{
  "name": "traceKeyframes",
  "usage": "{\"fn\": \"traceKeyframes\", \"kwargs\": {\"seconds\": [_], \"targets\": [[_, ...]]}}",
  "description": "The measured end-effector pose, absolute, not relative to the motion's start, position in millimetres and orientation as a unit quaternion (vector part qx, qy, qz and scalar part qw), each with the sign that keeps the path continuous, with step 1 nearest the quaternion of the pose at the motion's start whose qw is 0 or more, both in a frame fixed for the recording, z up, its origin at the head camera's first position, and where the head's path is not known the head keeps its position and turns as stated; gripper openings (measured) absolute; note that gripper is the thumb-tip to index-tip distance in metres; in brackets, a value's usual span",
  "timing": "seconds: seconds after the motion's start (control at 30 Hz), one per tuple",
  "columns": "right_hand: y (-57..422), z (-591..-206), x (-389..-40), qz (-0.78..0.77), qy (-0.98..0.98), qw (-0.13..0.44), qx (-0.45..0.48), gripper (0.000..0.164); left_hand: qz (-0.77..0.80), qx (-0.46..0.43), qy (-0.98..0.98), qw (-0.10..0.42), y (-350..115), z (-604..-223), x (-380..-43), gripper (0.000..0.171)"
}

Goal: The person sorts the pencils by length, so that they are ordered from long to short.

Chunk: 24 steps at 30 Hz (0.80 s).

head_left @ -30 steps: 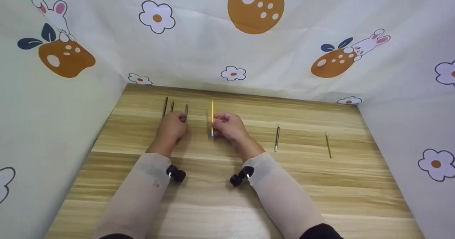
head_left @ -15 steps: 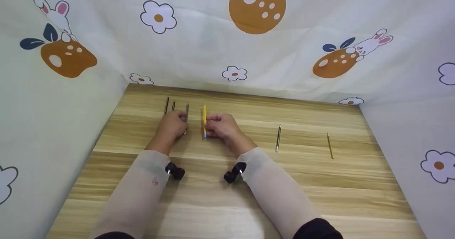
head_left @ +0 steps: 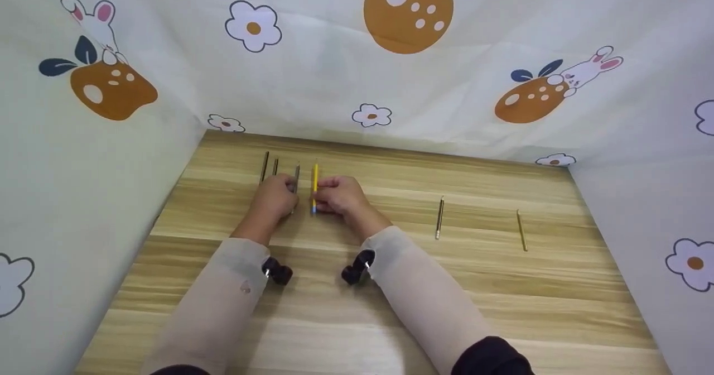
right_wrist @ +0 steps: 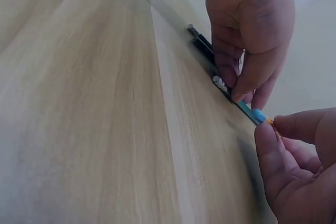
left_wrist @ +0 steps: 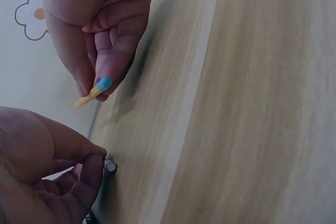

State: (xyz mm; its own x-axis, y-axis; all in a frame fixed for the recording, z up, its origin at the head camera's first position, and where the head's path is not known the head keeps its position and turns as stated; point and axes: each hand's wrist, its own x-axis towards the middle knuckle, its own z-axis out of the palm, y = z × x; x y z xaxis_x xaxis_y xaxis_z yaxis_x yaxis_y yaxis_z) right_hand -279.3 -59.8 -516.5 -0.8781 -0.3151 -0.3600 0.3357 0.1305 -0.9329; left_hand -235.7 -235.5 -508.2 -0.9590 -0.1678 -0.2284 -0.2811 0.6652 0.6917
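Note:
In the head view my left hand (head_left: 276, 197) pinches a dark grey pencil (head_left: 297, 174) against the table at left centre. Its pale end (left_wrist: 109, 165) pokes out past the fingertips in the left wrist view. Just right of it, my right hand (head_left: 341, 197) pinches a yellow pencil (head_left: 316, 173) between thumb and fingers. That pencil has a blue end (left_wrist: 105, 83) and is held slightly above the tabletop, roughly parallel to the grey one, with a small gap between them. Two dark pencils (head_left: 265, 163) lie left of the grey one, their near parts hidden behind my left hand.
A black pencil with a white end (head_left: 440, 219) lies on the wooden table (head_left: 491, 291) to the right. Farther right lies a gold-coloured pencil (head_left: 521, 231). Patterned cloth (head_left: 312, 73) walls the table at the back and both sides.
My right hand has carried the yellow pencil leftward, closer to the grey pencil. My left hand has stayed nearly in place, keeping its pinch. The pencils on the right lie as before.

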Motion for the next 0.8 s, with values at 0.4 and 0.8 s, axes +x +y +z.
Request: {"fn": "traceKeyframes", "kwargs": {"seconds": [0.4,0.8], "targets": [[-75,-518,-274,-0.624,0.751,0.216,0.007,0.024,0.402,-0.127,0.904,0.076,-237,-510,-236,0.058],[-79,-516,-274,-0.535,0.822,0.196,-0.025,0.019,0.391,-0.127,0.909,0.065,-238,-508,-233,0.057]]}}
